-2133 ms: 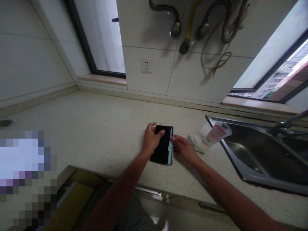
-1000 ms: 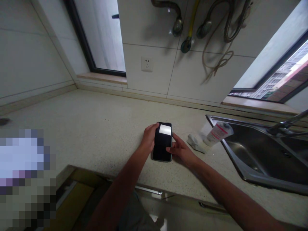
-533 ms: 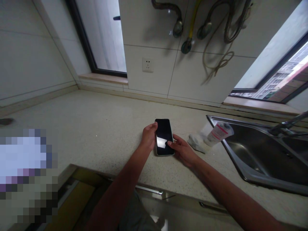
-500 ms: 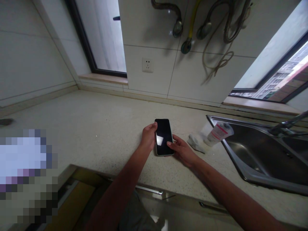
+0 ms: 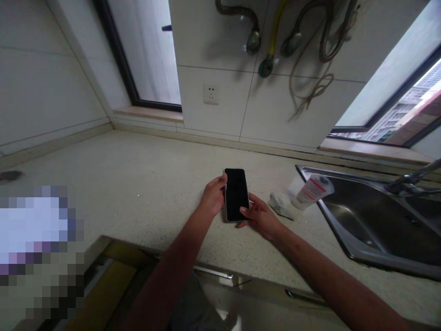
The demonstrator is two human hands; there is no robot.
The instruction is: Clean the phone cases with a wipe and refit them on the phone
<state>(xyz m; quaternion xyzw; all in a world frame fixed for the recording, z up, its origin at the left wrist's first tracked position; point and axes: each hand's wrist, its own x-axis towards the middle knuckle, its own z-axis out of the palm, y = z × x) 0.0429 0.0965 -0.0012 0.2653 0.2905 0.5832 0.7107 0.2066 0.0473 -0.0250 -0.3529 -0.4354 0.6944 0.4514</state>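
Between my two hands is a black-screened smartphone (image 5: 236, 193) with a pale edge, held over the speckled countertop (image 5: 165, 170). My left hand (image 5: 212, 195) grips its left side, the thumb along the upper left edge. At the lower right, my right hand (image 5: 262, 217) holds the phone with its thumb on the screen's lower corner and its other fingers at the side and below. A crumpled grey-white scrap (image 5: 279, 205) lies just right of my right hand. Beyond it a clear plastic cup (image 5: 312, 191) with red print lies tilted by the sink.
At the right is a steel sink (image 5: 344, 250) with a faucet (image 5: 409, 181). Hoses and valves (image 5: 267, 66) hang on the tiled wall above a socket (image 5: 211, 94). A pixelated patch (image 5: 34, 225) hides the lower left. Drawer handles (image 5: 213, 272) line the counter front.
The phone has shifted slightly right and up with both hands. The bright reflection on its screen is gone. More of my right fingers shows below the phone.
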